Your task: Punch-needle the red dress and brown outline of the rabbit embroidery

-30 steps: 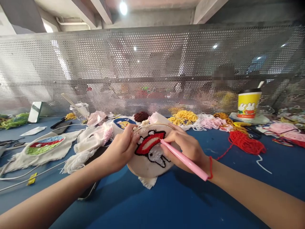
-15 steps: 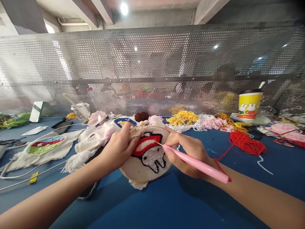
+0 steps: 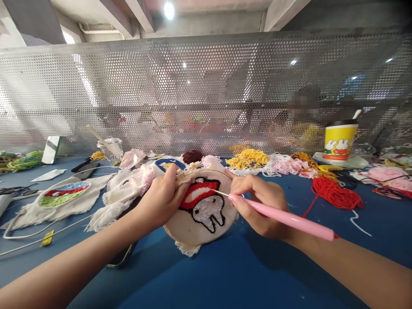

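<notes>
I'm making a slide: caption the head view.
Left hand grips the hooped embroidery; right hand holds a pink punch needle.

On the desk (image 3: pixel 238 274), a yellow cup (image 3: pixel 340 139) stood far right, a clear cup (image 3: pixel 115 147) far left; yellow yarn (image 3: pixel 249 159) lay between them. A perforated screen (image 3: pixel 199 86) rose behind.

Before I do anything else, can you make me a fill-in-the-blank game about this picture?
1. The right hand holds a tool whose handle is ____.
2. The left hand holds the hooped cloth, where a figure is outlined in ____.
3. The main colour of the cup is ____.
4. The yarn between the right arm and the cup is ____.

Missing words: pink; black; yellow; red.
</notes>
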